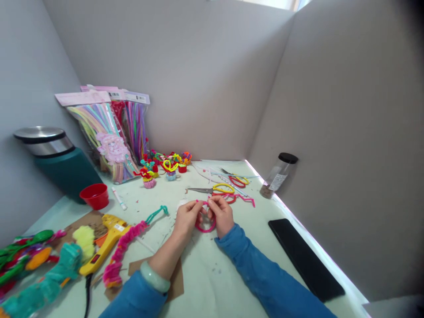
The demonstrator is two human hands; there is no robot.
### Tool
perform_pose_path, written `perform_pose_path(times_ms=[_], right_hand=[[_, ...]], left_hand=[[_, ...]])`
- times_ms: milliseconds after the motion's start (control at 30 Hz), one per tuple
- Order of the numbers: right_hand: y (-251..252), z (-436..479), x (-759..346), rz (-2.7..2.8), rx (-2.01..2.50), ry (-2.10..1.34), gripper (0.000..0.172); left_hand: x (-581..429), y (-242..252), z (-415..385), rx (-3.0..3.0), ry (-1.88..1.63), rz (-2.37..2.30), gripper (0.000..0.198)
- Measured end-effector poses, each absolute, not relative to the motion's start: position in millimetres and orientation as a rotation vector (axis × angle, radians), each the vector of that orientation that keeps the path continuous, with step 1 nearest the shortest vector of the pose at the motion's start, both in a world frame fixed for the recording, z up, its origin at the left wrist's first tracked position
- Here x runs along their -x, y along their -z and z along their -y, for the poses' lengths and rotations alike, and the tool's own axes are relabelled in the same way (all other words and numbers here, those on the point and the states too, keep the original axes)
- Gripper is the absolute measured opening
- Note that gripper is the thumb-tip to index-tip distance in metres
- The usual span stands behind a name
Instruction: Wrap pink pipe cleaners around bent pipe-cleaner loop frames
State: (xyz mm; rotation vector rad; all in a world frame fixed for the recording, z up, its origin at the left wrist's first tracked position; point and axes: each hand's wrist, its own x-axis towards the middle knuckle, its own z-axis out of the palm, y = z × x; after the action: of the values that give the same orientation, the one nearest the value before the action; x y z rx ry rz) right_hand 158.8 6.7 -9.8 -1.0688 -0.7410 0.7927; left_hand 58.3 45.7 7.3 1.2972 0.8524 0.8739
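A bright pink pipe cleaner is bent into a loop below my fingers. My left hand pinches one part of it between thumb and forefinger. Close beside it, my right hand pinches the pink strand too, and a short bit shows between the two thumbs. Just beyond my hands lie scissors with yellow and red handles. Another bent pink pipe cleaner rests to the right of them. Left of my left hand lies a fluffy pink piece with a teal looped end.
A yellow glue gun with a black cord lies left, near a red cup and teal bottle. Bags of pipe cleaners lean on the wall. A black slab and clear jar are right; more scissors lie behind.
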Motion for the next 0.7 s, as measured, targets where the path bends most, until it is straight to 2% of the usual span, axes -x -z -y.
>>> perform_pose_path(times_ms=[300, 700], right_hand=[[12.2, -8.6, -158.6, 0.629, 0.978, -0.832, 0.019], [14.3, -8.5, -161.5, 0.842, 1.108, -0.863, 0.025]], left_hand=[[-61.6, -10.7, -41.1, -1.272, -0.901, -0.845, 0.039], [-51.9, -4.5, -51.4, -1.392, -0.940, -0.870, 0.031]])
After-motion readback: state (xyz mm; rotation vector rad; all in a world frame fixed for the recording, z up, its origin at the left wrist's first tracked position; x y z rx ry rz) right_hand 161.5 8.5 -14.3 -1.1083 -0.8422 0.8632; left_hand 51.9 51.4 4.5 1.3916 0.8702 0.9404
